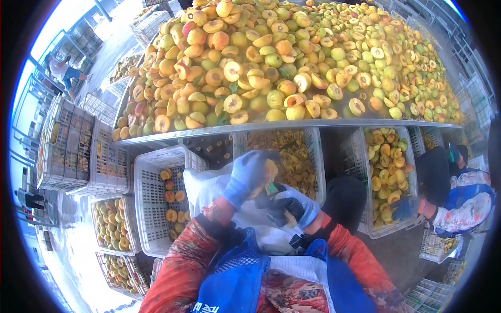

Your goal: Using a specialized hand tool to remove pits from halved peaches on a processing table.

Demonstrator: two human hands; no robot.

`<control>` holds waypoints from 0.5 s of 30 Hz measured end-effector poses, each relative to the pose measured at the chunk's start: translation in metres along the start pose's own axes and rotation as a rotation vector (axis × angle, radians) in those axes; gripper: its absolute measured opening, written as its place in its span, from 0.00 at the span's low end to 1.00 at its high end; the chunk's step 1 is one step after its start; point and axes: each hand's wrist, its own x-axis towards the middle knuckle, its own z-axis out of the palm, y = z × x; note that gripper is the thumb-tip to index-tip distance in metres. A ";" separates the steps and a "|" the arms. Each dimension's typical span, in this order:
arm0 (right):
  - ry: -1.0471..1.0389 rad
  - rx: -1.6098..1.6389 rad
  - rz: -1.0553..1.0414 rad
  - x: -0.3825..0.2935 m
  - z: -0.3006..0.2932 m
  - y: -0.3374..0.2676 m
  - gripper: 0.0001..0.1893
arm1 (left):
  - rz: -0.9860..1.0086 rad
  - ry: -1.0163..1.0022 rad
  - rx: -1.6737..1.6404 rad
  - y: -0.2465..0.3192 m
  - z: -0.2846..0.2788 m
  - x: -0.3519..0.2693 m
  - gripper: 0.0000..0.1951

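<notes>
My left hand, in a blue glove with a dark coating, is raised over my lap and blurred by motion. Its fingers close on a yellow peach half. Just below and to the right, my right hand wears the same kind of glove with its fingers curled. A pale yellow peach piece shows between those fingers. Near the right thumb is a small green object, too blurred to name. Under both hands a white cloth covers my lap. Behind them stands a crate of peach scraps.
Ahead, a metal-edged table bears a large heap of peaches, many halved. To my left is a white plastic crate with a few peaches; stacked crates stand beyond. At right, a co-worker's gloved hand touches a crate of peach halves.
</notes>
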 end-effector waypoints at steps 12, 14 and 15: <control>0.557 -1.696 0.038 0.018 -0.119 0.005 0.22 | -0.460 0.410 0.221 0.000 -0.122 0.076 0.26; 0.547 -1.694 -0.080 0.024 -0.123 0.008 0.23 | -0.285 0.352 0.078 -0.020 -0.087 0.142 0.28; 0.566 -1.692 -0.128 0.024 -0.129 0.008 0.23 | -0.268 0.307 0.169 -0.024 -0.060 0.177 0.28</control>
